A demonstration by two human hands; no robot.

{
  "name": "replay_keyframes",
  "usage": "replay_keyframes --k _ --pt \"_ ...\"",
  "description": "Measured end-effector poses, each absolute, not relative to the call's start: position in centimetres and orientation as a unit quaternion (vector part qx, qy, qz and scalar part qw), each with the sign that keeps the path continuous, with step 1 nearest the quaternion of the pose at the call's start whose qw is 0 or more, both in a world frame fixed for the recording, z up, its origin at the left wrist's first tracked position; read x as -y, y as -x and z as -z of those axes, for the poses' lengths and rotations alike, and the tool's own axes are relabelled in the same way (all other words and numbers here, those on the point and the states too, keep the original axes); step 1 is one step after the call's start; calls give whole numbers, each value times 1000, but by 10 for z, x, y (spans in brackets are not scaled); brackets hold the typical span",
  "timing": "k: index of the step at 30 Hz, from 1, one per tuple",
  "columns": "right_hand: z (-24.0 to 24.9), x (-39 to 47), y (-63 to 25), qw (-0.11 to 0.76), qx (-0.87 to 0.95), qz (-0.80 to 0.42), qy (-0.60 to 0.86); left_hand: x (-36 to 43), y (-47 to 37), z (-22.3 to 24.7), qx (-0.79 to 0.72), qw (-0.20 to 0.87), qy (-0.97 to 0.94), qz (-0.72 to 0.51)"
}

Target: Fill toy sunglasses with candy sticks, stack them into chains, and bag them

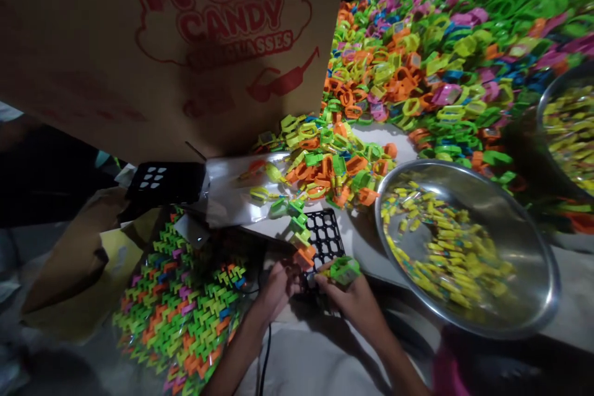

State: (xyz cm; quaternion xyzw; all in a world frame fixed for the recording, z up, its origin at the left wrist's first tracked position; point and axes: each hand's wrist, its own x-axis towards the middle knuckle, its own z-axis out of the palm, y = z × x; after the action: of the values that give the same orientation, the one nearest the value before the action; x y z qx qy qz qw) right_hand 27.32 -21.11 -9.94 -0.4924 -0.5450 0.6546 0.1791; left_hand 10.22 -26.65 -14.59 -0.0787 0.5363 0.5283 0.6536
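A black grid tray (326,236) lies at the white table's edge. Along its left side runs a row of green, yellow and orange toy watches. My left hand (278,289) is closed at the tray's near end, fingertips beside an orange toy watch (304,257); what they pinch is hidden. In my right hand (347,294) is a green toy watch (344,270), with a small yellow piece by the fingertips. Beyond the tray a pile of loose toy watches (325,164) covers the tabletop.
On the right stands a steel bowl (533,260) of small yellow wrapped candies (455,253), with another bowl (542,105) beyond. A large cardboard box (223,86) rises behind. Bagged rows of coloured toys (185,309) lie lower left. Many toy watches (445,62) spread across the back right.
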Motion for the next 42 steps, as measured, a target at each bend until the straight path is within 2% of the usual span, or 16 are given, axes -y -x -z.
replay_keyframes --k 8,11,15,20,28,30,33,36,42 --pt "94 206 -275 198 681 -577 406 267 -111 140 -540 662 45 -518" --pt "83 211 -273 173 735 -531 384 269 -114 137 -543 657 36 -522" --pt "74 218 -269 138 766 -482 402 268 -118 131 -547 658 20 -517" --pt "81 223 -266 143 764 -461 428 268 -123 130 -546 665 12 -510" --pt "67 200 -276 38 788 -491 371 283 -116 138 -586 654 18 -478" --pt "56 176 -272 -1 827 -425 368 289 -111 138 -592 651 27 -475" --pt "45 132 -247 -13 888 -254 383 299 -103 137 -595 647 47 -475" --pt "43 98 -207 -18 911 -206 356 312 -97 140 -600 635 61 -483" --pt "54 74 -155 -85 930 -113 339 333 -91 154 -590 609 83 -523"
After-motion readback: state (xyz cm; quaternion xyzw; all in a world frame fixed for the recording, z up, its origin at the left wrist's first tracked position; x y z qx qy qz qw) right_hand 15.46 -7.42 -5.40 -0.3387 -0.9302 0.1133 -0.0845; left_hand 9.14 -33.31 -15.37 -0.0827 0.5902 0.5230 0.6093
